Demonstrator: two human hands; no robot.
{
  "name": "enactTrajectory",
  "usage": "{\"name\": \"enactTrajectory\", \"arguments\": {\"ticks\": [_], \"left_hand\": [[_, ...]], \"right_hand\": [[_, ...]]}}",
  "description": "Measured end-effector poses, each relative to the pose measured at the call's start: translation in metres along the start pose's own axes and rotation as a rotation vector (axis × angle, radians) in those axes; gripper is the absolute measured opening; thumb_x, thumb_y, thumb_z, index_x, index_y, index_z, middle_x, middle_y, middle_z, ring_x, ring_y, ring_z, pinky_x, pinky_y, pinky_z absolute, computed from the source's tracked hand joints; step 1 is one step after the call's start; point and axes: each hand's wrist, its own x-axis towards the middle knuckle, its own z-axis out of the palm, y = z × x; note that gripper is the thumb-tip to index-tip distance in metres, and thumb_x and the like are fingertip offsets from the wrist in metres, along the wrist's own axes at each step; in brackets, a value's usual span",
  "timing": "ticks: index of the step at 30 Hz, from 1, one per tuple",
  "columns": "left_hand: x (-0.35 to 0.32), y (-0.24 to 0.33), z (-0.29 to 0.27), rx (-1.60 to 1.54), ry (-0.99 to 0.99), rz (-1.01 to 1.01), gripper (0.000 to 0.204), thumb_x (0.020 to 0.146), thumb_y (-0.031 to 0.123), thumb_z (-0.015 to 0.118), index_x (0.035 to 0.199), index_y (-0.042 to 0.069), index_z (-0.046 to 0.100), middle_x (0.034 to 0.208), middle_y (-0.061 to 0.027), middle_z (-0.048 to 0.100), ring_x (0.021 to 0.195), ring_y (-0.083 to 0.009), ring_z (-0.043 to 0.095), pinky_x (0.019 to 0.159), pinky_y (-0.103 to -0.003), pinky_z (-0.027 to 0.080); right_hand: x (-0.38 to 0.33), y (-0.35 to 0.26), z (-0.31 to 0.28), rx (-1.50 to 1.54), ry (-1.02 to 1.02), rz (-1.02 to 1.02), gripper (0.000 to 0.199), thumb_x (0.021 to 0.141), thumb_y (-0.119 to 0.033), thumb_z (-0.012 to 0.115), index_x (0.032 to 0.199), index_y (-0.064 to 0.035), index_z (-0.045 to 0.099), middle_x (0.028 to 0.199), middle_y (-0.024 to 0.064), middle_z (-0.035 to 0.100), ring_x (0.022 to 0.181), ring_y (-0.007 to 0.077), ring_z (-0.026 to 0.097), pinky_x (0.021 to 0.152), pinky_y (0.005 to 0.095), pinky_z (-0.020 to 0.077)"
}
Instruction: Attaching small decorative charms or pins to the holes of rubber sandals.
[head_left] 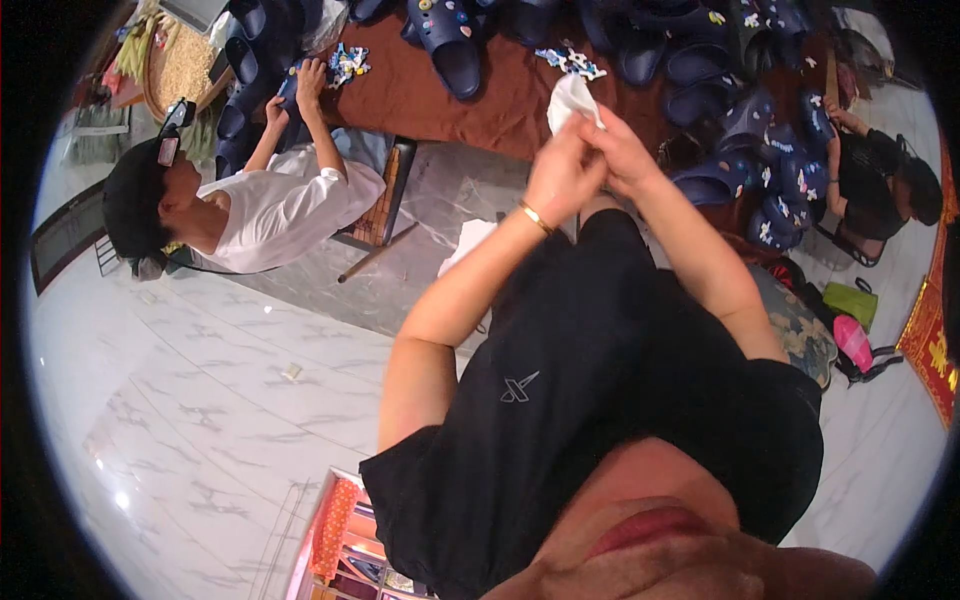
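Note:
My left hand (562,172) and my right hand (627,155) meet in front of me at the near edge of a table with a brown cloth (420,108). Both are closed, fingers pressed together around a crumpled white tissue (571,100) that sticks up beyond them. Overlapping fingers hide its lower part. Just past the tissue lies a small pile of white and blue shoe charms (572,63). Dark blue clogs (447,50), some with charms on them, stand along the far side of the table.
At the left, a person in a white shirt (285,215) handles a blue clog; another pile of charms (349,66) lies nearby. A person in black (872,185) works at the right among more clogs (785,180). A wooden stool (385,200) stands left of me.

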Motion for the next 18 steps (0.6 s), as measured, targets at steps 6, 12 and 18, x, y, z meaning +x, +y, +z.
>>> {"name": "enactTrajectory", "arguments": {"ticks": [6, 12, 18], "left_hand": [[-0.03, -0.055, -0.005, 0.005, 0.113, -0.008, 0.026, 0.076, 0.007, 0.054, 0.101, 0.003, 0.057, 0.108, -0.0134, 0.055, 0.099, -0.0269, 0.053, 0.083, -0.033, 0.042], [-0.15, -0.258, 0.014, 0.469, -0.04, -0.805, 0.039, 0.07, 0.014, 0.056, 0.107, 0.005, 0.05, 0.1, -0.0211, 0.053, 0.095, -0.0354, 0.05, 0.082, -0.041, 0.04], [-0.238, -0.376, 0.084, 0.748, -1.073, -0.922, 0.065, 0.071, 0.03, 0.061, 0.126, 0.009, 0.034, 0.129, -0.0138, 0.035, 0.123, -0.0267, 0.029, 0.099, -0.045, 0.026]], "right_hand": [[0.01, 0.009, -0.054, 0.384, 0.29, 0.209, 0.03, 0.084, -0.005, 0.045, 0.113, 0.0036, 0.042, 0.109, 0.0152, 0.051, 0.101, 0.0273, 0.051, 0.087, 0.0406, 0.0411], [0.025, 0.012, -0.115, 0.279, 0.329, 0.229, 0.033, 0.085, -0.005, 0.043, 0.117, 0.0043, 0.039, 0.113, 0.0157, 0.049, 0.104, 0.0279, 0.05, 0.09, 0.0413, 0.039], [0.038, 0.031, -0.173, 0.134, 0.375, 0.265, 0.036, 0.084, -0.006, 0.045, 0.118, 0.004, 0.039, 0.114, 0.0142, 0.049, 0.104, 0.0262, 0.049, 0.09, 0.0379, 0.0391]]}}
